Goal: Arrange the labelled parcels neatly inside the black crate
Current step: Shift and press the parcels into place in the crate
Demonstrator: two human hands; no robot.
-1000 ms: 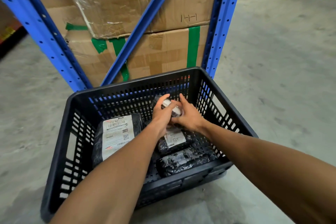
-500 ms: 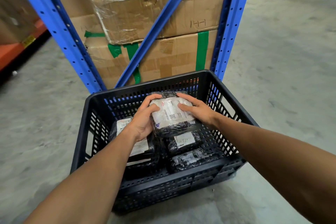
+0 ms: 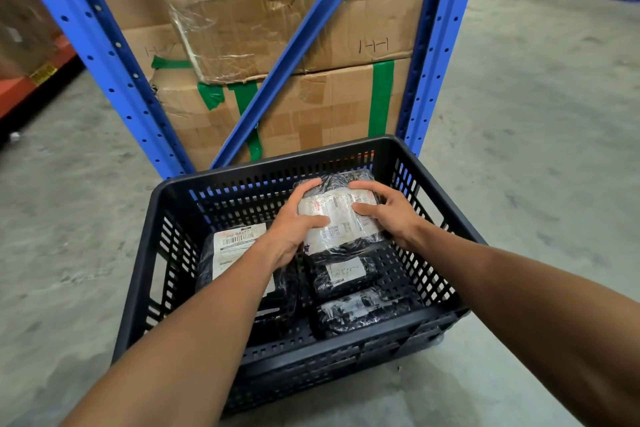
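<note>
A black slatted crate [image 3: 433, 204] stands on the concrete floor in front of me. Both hands hold one black-wrapped parcel [image 3: 337, 222] with a white label, over the crate's far right corner. My left hand [image 3: 294, 229] grips its left edge, my right hand [image 3: 388, 215] its right edge. A larger labelled parcel [image 3: 232, 246] lies in the left half, partly under my left forearm. Two smaller black parcels lie on the right: one [image 3: 343, 274] just below the held parcel, another [image 3: 360, 312] against the near wall.
Blue shelving uprights [image 3: 433, 55] and a diagonal brace [image 3: 298, 52] rise right behind the crate, with taped cardboard boxes [image 3: 311, 107] stacked between them. An orange shelf beam [image 3: 31, 80] runs at far left. Bare concrete floor lies to the right.
The held parcel has turned label-up and both hands have spread to its edges, keeping it over the crate's far right corner. The view has shifted so the crate sits more to the right.
</note>
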